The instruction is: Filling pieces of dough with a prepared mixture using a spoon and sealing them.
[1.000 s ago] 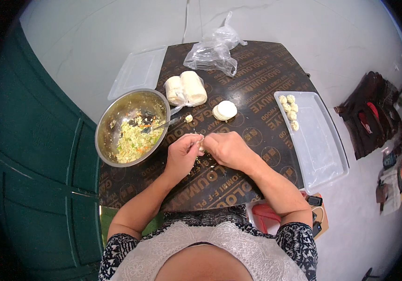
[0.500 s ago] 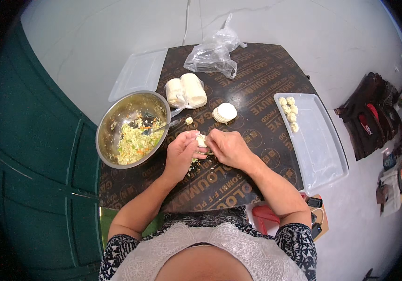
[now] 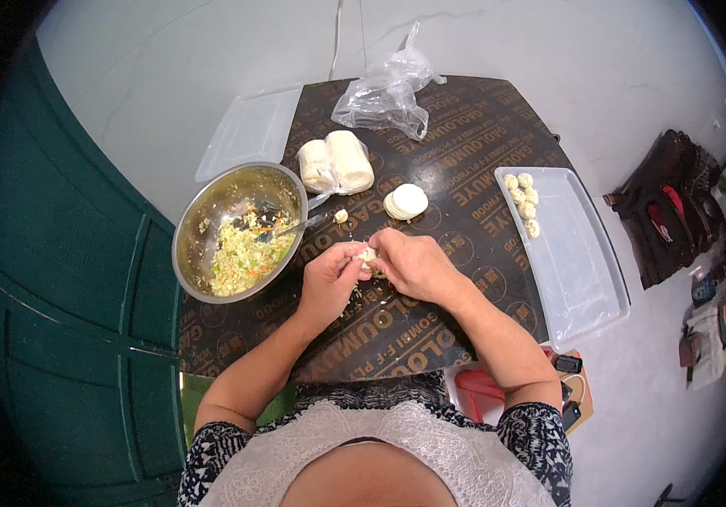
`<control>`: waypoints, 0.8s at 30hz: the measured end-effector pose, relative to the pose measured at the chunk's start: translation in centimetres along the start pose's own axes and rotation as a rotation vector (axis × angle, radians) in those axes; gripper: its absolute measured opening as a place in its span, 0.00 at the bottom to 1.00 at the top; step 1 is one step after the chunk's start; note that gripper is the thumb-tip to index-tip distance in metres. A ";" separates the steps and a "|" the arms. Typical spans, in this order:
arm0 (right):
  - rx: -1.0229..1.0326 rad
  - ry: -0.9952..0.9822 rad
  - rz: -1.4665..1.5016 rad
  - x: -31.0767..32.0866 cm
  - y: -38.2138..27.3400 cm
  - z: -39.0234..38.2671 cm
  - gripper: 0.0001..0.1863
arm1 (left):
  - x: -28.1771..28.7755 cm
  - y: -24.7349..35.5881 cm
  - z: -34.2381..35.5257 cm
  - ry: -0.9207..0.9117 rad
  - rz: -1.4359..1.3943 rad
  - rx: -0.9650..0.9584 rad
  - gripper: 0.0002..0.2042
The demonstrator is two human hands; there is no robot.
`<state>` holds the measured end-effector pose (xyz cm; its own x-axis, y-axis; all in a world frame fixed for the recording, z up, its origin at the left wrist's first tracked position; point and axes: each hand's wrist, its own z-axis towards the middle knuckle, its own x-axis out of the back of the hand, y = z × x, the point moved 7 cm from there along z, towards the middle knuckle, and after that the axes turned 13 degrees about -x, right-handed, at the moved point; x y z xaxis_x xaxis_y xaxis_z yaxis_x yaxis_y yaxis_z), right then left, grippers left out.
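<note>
Between my two hands is a small white dumpling (image 3: 367, 256), partly hidden by the fingers. My left hand (image 3: 330, 279) cups it from the left, while the fingertips of my right hand (image 3: 414, 264) pinch its dough edge. Just beyond them lies a stack of round dumpling wrappers (image 3: 406, 202). A small lump of dough (image 3: 341, 216) rests near the handle of a spoon (image 3: 305, 223), which leans in a steel bowl (image 3: 184, 221). Chopped vegetable filling (image 3: 245, 260) with green and orange bits covers part of the bowl's bottom.
To the right, a translucent tray (image 3: 578, 279) holds several finished dumplings (image 3: 526, 198) at its far left corner. Bagged wrapper stacks (image 3: 348, 162) stand behind the bowl. A crumpled plastic bag (image 3: 387, 97) lies at the table's far edge, and a clear lid (image 3: 249, 131) sits at the far left.
My hands have drawn closer around the dumpling, and my left fingers have curled in. The right fingertips have moved slightly left and up over its edge.
</note>
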<state>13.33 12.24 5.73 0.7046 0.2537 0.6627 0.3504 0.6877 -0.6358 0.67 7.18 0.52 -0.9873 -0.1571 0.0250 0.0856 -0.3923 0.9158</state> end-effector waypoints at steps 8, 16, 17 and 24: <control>0.088 0.018 -0.042 0.0 -0.2 -0.2 0.08 | 0.5 0.4 0.5 0.076 -0.089 0.034 0.14; 0.146 -0.001 -0.099 -0.2 -1.0 -0.4 0.07 | 0.1 -0.5 0.3 0.051 -0.345 0.140 0.11; 0.211 -0.031 -0.124 -0.3 -1.5 -0.5 0.07 | 0.3 -0.7 0.2 0.062 -0.344 0.154 0.11; 0.143 0.002 -0.077 -0.1 -0.7 -0.3 0.10 | 0.5 -0.3 0.4 0.058 -0.297 0.141 0.11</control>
<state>13.20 11.54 6.02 0.6804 0.1957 0.7062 0.3120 0.7946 -0.5208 0.14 7.60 0.40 -0.9567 -0.1071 -0.2707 -0.2284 -0.3000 0.9262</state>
